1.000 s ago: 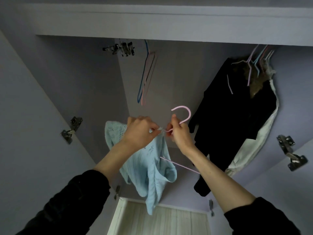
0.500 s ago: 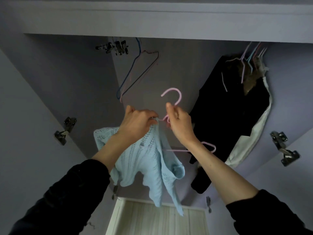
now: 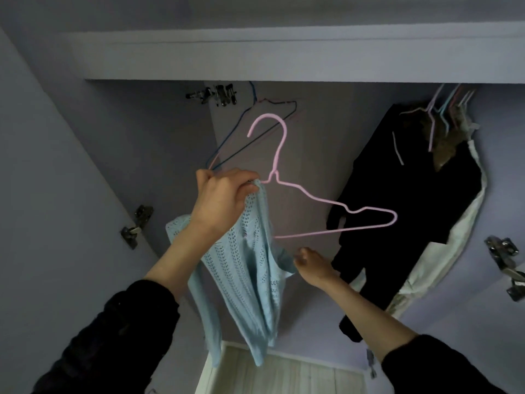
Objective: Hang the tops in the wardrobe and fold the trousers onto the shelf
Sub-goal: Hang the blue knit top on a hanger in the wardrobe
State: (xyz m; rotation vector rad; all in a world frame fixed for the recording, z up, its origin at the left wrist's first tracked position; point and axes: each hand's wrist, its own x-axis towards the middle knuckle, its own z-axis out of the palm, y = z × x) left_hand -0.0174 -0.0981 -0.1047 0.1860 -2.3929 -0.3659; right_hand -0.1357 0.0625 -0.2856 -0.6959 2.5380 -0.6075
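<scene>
- The left hand [image 3: 224, 200] is raised inside the open wardrobe [image 3: 284, 61], fingers curled round the top edge of a pale blue knitted top [image 3: 244, 280] and, with it, the left shoulder of a pink wire hanger [image 3: 315, 200].
- The hanger is tilted, its hook uppermost and pointing toward the wardrobe's top edge, apart from the rail; its right shoulder and bottom bar stick out bare toward the right side of the wardrobe.
- The blue top drapes from the left hand down past the left forearm, one sleeve trailing toward the pale wooden floor [image 3: 284, 373] at the wardrobe's bottom edge.
- The right hand [image 3: 312, 264] sits lower, just below the hanger's bottom bar, fingers curled at a fold of the blue top's right edge; it seems to pinch the fabric, though the dim light makes the contact hard to confirm.
- Behind the pink hook, empty dark wire hangers [image 3: 255, 132] hang near the top centre of the wardrobe, beside a cluster of metal clips [image 3: 218, 93].
- At the wardrobe's upper right, a black garment [image 3: 412, 194] hangs with a white garment [image 3: 460, 251] behind it, under several pastel hanger hooks [image 3: 446, 109].
- Metal door hinges show on the left side [image 3: 136, 226] and on the right side [image 3: 508, 263].
- Both forearms come out of black sleeves [image 3: 113, 336].
</scene>
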